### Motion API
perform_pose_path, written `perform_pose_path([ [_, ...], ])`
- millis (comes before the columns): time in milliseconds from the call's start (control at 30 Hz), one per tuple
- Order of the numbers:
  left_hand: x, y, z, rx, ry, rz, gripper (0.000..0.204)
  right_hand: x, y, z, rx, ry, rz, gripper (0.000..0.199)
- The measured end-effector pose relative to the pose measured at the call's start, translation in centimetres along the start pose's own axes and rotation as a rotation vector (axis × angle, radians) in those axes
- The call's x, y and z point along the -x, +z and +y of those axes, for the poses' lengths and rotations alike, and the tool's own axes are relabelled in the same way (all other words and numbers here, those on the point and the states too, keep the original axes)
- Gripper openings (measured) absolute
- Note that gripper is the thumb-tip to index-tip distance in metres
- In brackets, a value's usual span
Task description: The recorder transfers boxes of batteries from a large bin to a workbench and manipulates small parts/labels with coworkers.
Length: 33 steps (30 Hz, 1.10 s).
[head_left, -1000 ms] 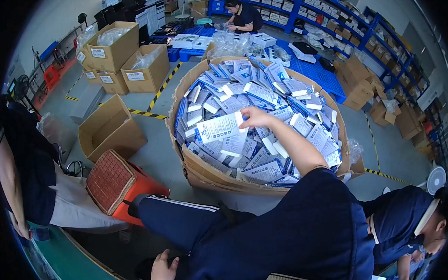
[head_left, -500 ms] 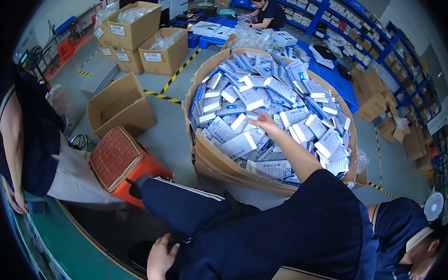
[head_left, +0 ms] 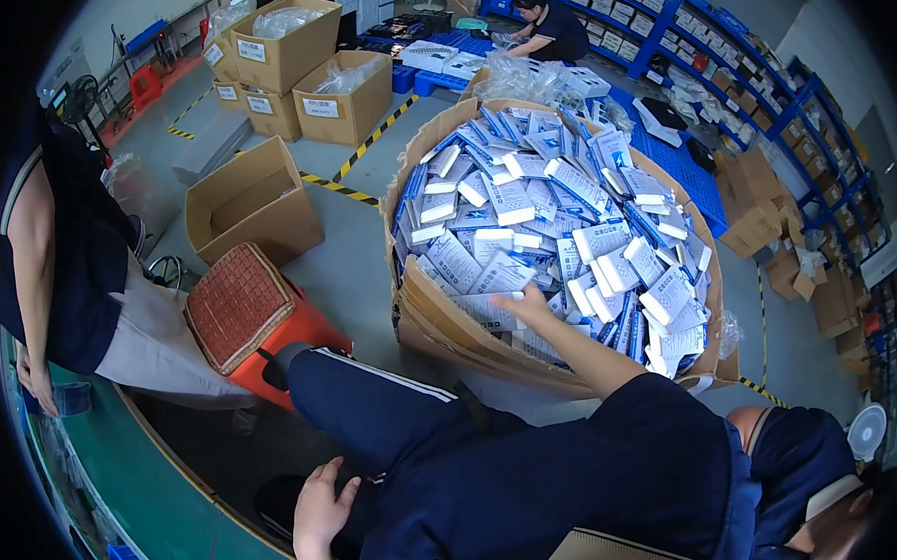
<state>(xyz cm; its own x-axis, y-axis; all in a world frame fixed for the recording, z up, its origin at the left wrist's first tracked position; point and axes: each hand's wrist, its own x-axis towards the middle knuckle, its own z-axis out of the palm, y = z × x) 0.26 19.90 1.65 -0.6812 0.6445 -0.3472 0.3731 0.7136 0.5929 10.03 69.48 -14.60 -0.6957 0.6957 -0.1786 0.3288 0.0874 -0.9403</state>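
Observation:
A large round-sided cardboard bin (head_left: 440, 325) holds a heap of small white-and-blue boxes (head_left: 602, 238). My right arm reaches over its near rim. The fingers of my right hand (head_left: 527, 305) are bent around the end of a small box (head_left: 482, 314) at the near side of the heap; the fingertips are partly hidden. My left hand (head_left: 321, 506) lies by my lap near the dark trousers, its fingers loosely apart and holding nothing.
An open carton (head_left: 255, 208) and a red stool with a woven seat (head_left: 238, 307) stand left of the bin. A co-worker (head_left: 77, 256) is beside the green work surface (head_left: 178, 502); another person (head_left: 802, 475) is close on the right. Stacked cartons (head_left: 278, 47) stand behind.
My right hand has drawn back toward me, from the middle of the heap to the bin's near side. Some boxes there lie differently. My left hand has stayed put.

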Motion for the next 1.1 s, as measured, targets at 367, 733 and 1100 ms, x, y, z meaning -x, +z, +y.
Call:
perform_pose_path([
  [367,0.0,0.1,0.1,-0.022,-0.023,0.007,0.044,-4.7,3.9,-5.2,0.252,-0.129,0.148,0.100],
  [733,0.1,0.3,-0.6,-0.100,0.030,0.044,0.044,-4.6,4.6,-8.7,1.099,-0.240,0.261,0.086],
  [1100,0.1,0.0,0.2,-0.105,0.001,0.021,0.047,-4.6,2.3,-13.6,1.364,0.359,-0.231,0.129],
])
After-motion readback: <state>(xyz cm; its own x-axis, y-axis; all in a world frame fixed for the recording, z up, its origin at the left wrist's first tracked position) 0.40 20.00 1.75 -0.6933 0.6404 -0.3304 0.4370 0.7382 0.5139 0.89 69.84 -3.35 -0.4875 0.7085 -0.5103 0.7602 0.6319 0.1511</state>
